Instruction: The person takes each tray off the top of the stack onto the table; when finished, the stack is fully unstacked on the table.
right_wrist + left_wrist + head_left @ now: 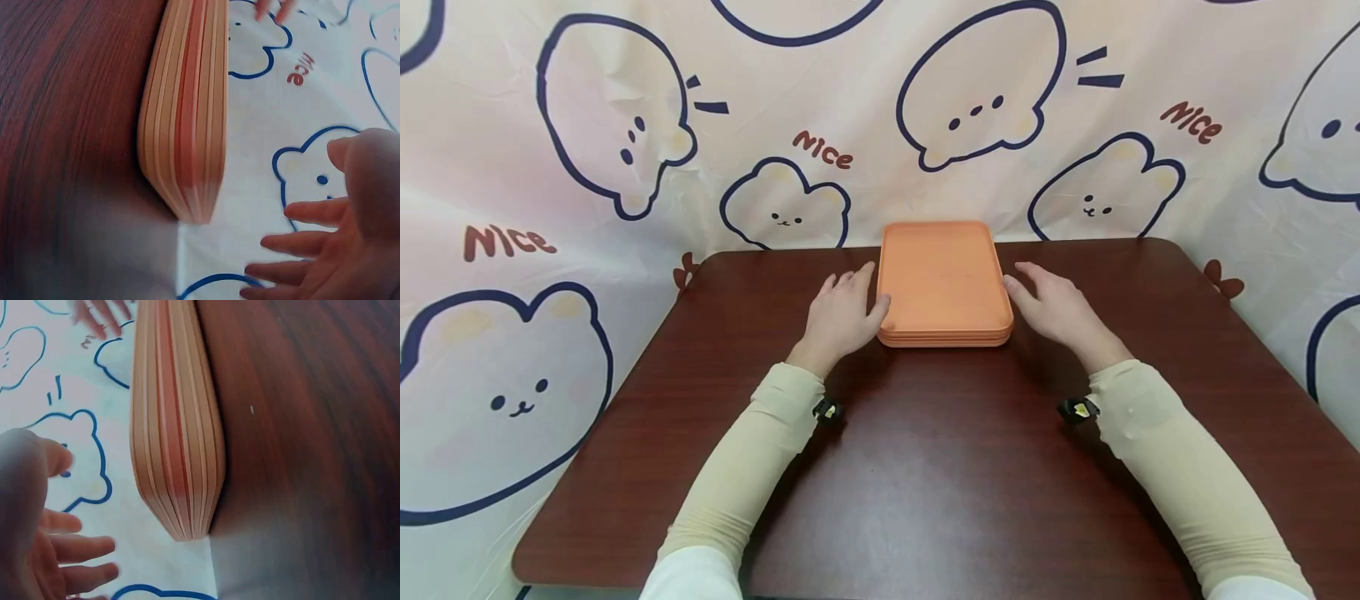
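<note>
Trays (943, 279), orange and rimmed, nest squarely, probably for steadiness; I see the left hand (842, 312) and right hand (1060, 310) spread alongside, gripping nothing.

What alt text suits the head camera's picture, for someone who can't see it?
A stack of orange trays sits on a brown table between a person's left hand and right hand. Behind it, a pale backdrop shows cartoon faces.

Seemingly a makeshift indoor booth — cartoon-printed sheeting (865, 92) behind and beside a brown table (947, 467).
</note>
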Demonstrator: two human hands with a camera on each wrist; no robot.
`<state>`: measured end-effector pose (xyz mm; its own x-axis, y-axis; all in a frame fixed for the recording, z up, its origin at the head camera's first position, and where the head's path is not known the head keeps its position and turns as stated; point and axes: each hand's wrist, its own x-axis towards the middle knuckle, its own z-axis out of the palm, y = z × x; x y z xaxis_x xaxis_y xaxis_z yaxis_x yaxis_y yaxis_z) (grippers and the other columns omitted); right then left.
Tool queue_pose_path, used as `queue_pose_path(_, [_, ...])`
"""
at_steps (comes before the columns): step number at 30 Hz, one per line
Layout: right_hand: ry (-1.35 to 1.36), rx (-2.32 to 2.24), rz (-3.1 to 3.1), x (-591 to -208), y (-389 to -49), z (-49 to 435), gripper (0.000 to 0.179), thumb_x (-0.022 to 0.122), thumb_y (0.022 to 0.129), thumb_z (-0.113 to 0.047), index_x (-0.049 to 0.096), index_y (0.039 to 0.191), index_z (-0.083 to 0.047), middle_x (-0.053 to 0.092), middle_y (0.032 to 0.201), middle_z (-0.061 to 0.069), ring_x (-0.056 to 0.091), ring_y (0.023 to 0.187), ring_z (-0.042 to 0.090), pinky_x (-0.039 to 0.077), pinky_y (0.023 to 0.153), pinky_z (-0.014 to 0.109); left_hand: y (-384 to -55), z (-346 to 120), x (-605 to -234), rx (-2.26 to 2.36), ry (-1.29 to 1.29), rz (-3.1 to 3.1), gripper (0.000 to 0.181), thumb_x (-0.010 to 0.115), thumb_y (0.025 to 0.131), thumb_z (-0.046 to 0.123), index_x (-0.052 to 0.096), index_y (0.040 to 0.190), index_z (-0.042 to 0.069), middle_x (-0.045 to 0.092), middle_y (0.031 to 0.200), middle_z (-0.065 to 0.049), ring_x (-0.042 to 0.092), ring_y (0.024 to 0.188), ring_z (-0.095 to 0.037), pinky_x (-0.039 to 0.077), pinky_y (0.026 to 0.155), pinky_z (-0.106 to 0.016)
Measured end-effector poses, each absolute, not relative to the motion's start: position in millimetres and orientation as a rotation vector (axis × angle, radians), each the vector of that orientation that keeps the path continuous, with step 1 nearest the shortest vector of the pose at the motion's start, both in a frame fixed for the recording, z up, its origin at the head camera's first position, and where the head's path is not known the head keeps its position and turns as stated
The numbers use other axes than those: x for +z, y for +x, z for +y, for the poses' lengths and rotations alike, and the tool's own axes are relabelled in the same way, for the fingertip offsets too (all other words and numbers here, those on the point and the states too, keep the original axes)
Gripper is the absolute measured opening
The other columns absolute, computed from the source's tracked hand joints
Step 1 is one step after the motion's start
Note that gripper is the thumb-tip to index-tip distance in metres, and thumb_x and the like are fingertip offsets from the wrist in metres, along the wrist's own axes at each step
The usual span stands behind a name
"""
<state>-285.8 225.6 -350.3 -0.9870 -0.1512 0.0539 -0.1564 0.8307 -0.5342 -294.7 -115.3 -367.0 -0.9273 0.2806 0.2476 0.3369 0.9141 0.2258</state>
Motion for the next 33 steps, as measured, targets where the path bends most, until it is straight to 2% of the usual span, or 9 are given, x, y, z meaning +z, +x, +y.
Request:
queue_pose_path(3, [0.141, 1.116, -2.923, -351, -289, 231, 0.068, 0.044, 0.113, -0.053, 0.047, 0.161, -0.003, 0.052, 0.162, 0.025, 0.048, 0.149, 0.045, 0.039, 0.122, 0.065, -297, -119, -367, -0.514, -0.384, -2.880, 0.062, 0.050, 0.111, 0.046, 0.049, 0.160, 0.009, 0.069, 0.147, -0.014, 0.072, 0.119, -0.036, 0.058, 0.104, -0.053])
queue_pose_path(5, [0.069, 1.318, -2.845, -353, -291, 234, 0.060, 0.048, 0.114, -0.044, 0.053, 0.156, -0.002, 0.057, 0.156, 0.025, 0.055, 0.143, 0.042, 0.045, 0.120, 0.061, -300, -121, -368, -0.612, -0.314, -2.887, 0.054, 0.053, 0.110, 0.042, 0.057, 0.153, 0.010, 0.075, 0.136, -0.012, 0.075, 0.106, -0.035, 0.061, 0.090, -0.054])
queue_pose_path(6, [0.036, 1.413, -2.806, -354, -292, 236, 0.057, 0.048, 0.115, -0.042, 0.054, 0.155, -0.001, 0.059, 0.154, 0.026, 0.058, 0.141, 0.040, 0.048, 0.119, 0.058, -301, -122, -367, -0.676, -0.279, -2.892, 0.050, 0.054, 0.110, 0.041, 0.061, 0.149, 0.010, 0.077, 0.131, -0.011, 0.075, 0.102, -0.035, 0.061, 0.088, -0.054])
queue_pose_path(11, [-0.072, 1.808, -2.619, -362, -300, 240, 0.052, 0.048, 0.116, -0.032, 0.052, 0.153, 0.005, 0.060, 0.151, 0.028, 0.072, 0.122, 0.022, 0.057, 0.110, 0.040, -312, -126, -369, -0.917, -0.127, -2.928, 0.038, 0.057, 0.109, 0.040, 0.070, 0.129, 0.011, 0.075, 0.112, -0.010, 0.068, 0.099, -0.032, 0.056, 0.092, -0.053])
queue_pose_path(15, [-0.140, 1.977, -2.576, -372, -307, 240, 0.053, 0.047, 0.117, -0.029, 0.047, 0.157, 0.006, 0.054, 0.156, 0.027, 0.073, 0.109, 0.010, 0.057, 0.110, 0.038, -318, -125, -374, -0.968, -0.098, -2.981, 0.038, 0.059, 0.108, 0.045, 0.069, 0.123, 0.011, 0.072, 0.111, -0.009, 0.066, 0.100, -0.031, 0.053, 0.096, -0.052])
queue_pose_path(23, [-0.178, 2.083, -2.604, -389, -317, 234, 0.052, 0.047, 0.116, -0.023, 0.043, 0.160, 0.005, 0.050, 0.160, 0.027, 0.071, 0.091, -0.001, 0.052, 0.117, 0.046, -323, -113, -388, -0.959, -0.152, -3.010, 0.031, 0.065, 0.104, 0.043, 0.065, 0.113, 0.013, 0.064, 0.099, -0.007, 0.060, 0.091, -0.029, 0.046, 0.084, -0.044])
queue_pose_path(26, [-0.190, 2.040, -2.649, -392, -318, 231, 0.052, 0.049, 0.116, -0.023, 0.045, 0.160, 0.003, 0.052, 0.159, 0.026, 0.069, 0.091, -0.002, 0.056, 0.111, 0.040, -326, -109, -389, -0.917, -0.151, -2.998, 0.024, 0.067, 0.104, 0.034, 0.063, 0.108, 0.011, 0.063, 0.096, -0.007, 0.060, 0.088, -0.029, 0.045, 0.080, -0.042])
queue_pose_path(30, [-0.207, 2.006, -2.669, -394, -319, 228, 0.051, 0.052, 0.115, -0.021, 0.047, 0.160, 0.002, 0.054, 0.156, 0.024, 0.068, 0.091, -0.002, 0.061, 0.096, 0.025, -328, -107, -390, -0.911, -0.145, -2.968, 0.015, 0.066, 0.103, 0.026, 0.063, 0.105, 0.011, 0.064, 0.095, -0.007, 0.061, 0.087, -0.029, 0.045, 0.076, -0.040])
queue_pose_path(33, [-0.202, 2.013, -2.663, -395, -320, 228, 0.051, 0.053, 0.115, -0.021, 0.047, 0.159, 0.003, 0.054, 0.156, 0.024, 0.069, 0.091, -0.002, 0.061, 0.090, 0.022, -327, -108, -392, -0.942, -0.139, -2.933, 0.013, 0.064, 0.103, 0.024, 0.064, 0.105, 0.011, 0.064, 0.094, -0.007, 0.061, 0.085, -0.028, 0.047, 0.075, -0.039])
